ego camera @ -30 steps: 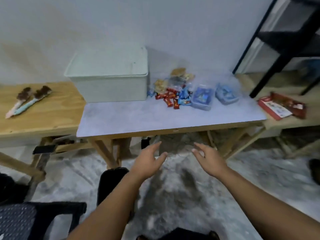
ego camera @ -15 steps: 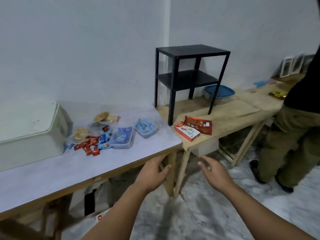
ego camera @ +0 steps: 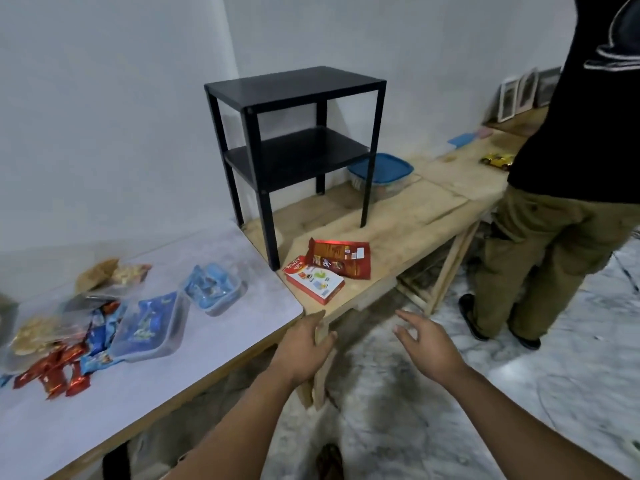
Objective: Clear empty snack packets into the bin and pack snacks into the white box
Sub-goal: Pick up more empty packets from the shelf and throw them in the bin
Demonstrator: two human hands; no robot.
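Snack packets: red flattened packet (ego camera: 341, 259) and small red-and-white carton (ego camera: 314, 279) lie touching on wooden bench (ego camera: 415, 220), not yet binned. Wrapped snacks (ego camera: 55, 372) and clear tubs (ego camera: 149, 329) sit unpacked on grey table (ego camera: 180, 386). Left hand (ego camera: 304, 348) and right hand (ego camera: 427, 344) both spread, holding nothing. Bin and white box out of view.

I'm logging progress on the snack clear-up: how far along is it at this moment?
Nothing looks done. The flattened red packet and the red-and-white snack box lie on the wooden bench; red candies and blue packs sit loose on the grey table. The left hand and right hand are empty, held out near the table edge. No bin or white box is in view. All packing and clearing remains.
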